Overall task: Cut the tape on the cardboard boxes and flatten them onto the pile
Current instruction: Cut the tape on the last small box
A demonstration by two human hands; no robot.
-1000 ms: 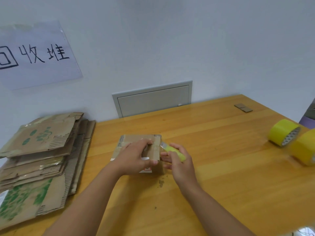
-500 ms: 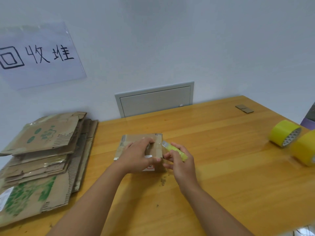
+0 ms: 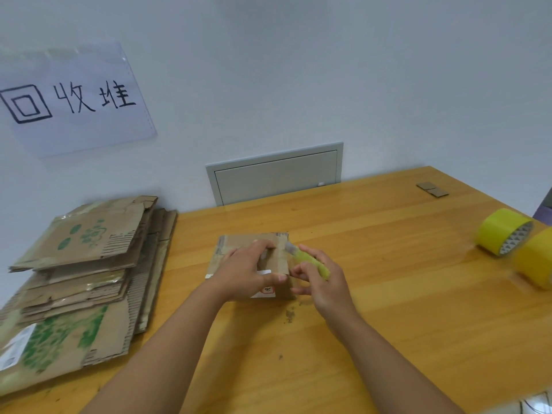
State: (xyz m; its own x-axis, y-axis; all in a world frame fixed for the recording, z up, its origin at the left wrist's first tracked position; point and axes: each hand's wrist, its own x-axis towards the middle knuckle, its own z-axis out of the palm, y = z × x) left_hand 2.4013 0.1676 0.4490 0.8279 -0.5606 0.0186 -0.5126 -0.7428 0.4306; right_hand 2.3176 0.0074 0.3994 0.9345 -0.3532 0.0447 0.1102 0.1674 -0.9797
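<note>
Taking the small cardboard box (image 3: 254, 258) in front of me as my landmark, the pile (image 3: 80, 273) of flattened cardboard lies well off to its left on the wooden table (image 3: 388, 294), against the wall and below a handwritten paper sign (image 3: 74, 100). Several boxes there are already done and stacked. This one is still whole and standing, so it needs its tape cut, then collapsing and carrying over. My left hand (image 3: 248, 271) comes in from the lower left and lies over the top of the box, fingers curled down across the lid and the thumb pinching its near right corner, holding it steady. Just right of the box, my right hand (image 3: 321, 279) is wrapped around a yellow-green utility knife (image 3: 310, 259), wrist turned inward so the blade end points at the upper right edge of the box, where a strip of tape seems to run. I think the tip touches that edge, though the picture is too soft there to be sure it has bitten in. Far to the right of the box, near the table's edge, two yellow tape rolls (image 3: 504, 231) lie close together, and some small cardboard scraps (image 3: 432, 189) sit at the back right.
</note>
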